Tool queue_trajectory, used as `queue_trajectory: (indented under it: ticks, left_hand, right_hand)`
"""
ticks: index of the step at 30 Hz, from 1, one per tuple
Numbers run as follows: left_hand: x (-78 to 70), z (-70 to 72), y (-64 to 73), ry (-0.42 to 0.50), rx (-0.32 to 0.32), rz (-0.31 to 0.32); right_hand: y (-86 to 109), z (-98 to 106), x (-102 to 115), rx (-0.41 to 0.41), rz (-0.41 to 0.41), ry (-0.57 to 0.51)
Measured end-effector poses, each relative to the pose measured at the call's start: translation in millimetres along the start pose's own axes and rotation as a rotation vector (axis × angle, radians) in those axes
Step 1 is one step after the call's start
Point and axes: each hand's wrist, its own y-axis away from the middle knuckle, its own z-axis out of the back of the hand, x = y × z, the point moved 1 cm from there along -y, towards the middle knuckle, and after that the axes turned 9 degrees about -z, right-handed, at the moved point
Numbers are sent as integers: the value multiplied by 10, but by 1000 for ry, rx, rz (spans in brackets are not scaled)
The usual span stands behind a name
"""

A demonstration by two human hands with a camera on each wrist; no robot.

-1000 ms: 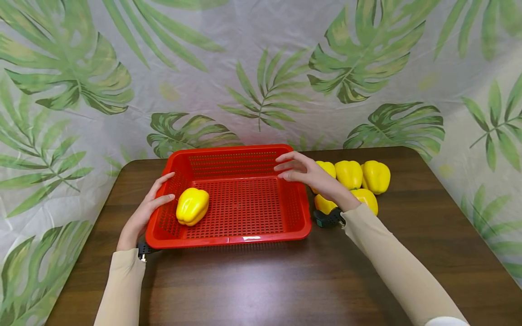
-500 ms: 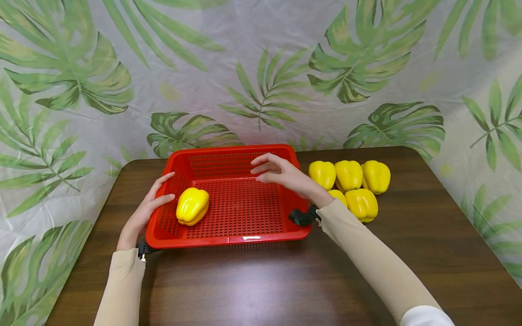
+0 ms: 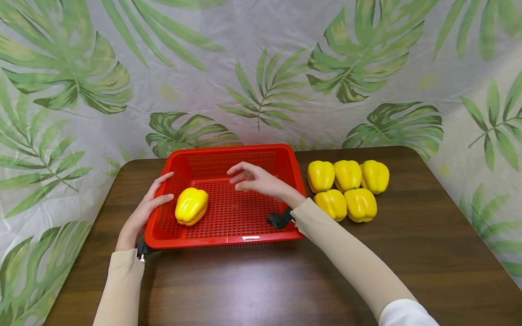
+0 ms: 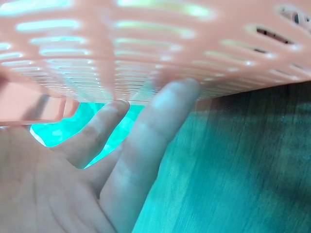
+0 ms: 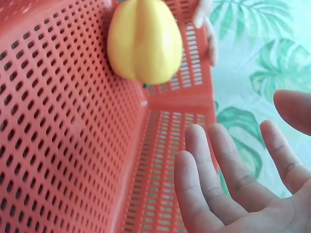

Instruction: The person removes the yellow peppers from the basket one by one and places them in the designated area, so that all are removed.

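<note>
A red perforated plastic basket (image 3: 238, 241) stands on the table with one yellow bell pepper (image 3: 191, 206) at its left end. My left hand (image 3: 143, 213) holds the basket's left rim. Its thumb and a finger reach over the edge, while other fingers (image 4: 141, 145) lie along the slotted outer wall in the left wrist view. Above the basket's middle hovers my right hand (image 3: 261, 181), fingers spread and loosely bent, with nothing in it. In the right wrist view, the pepper (image 5: 143, 41) lies ahead of those fingers (image 5: 238, 160), apart from them.
Several more yellow bell peppers (image 3: 348, 175) sit in two rows right of the basket, close to my right forearm. Behind the dark wooden table (image 3: 244, 285) hangs a leaf-patterned cloth (image 3: 269, 68). Each wrist carries a black strap-on device (image 3: 279, 219).
My right hand has moved left from the basket's right rim to over its middle, uncovering the peppers on the table. The left hand and the pepper in the basket have stayed put.
</note>
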Motion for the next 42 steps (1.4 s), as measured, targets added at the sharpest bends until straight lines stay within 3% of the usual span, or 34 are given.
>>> queue_trajectory:
  ticks: [9, 18, 23, 32, 42]
  left_hand:
    - [6, 4, -2, -7, 1, -6]
    - [1, 1, 0, -7, -3, -4]
    - [-4, -1, -3, -14, -3, -4]
    - [-3, -10, -2, -12, 1, -2]
    - [0, -5, 3, 3, 5, -7]
  right_hand:
    - [-198, -192, -62, 67, -98, 56]
    - [-364, -321, -66, 194, -183, 46]
    - [-462, -414, -74, 251, -222, 111]
    - [-534, -566, -93, 274, -269, 169]
    - [-618, -647, -116, 259, -293, 132]
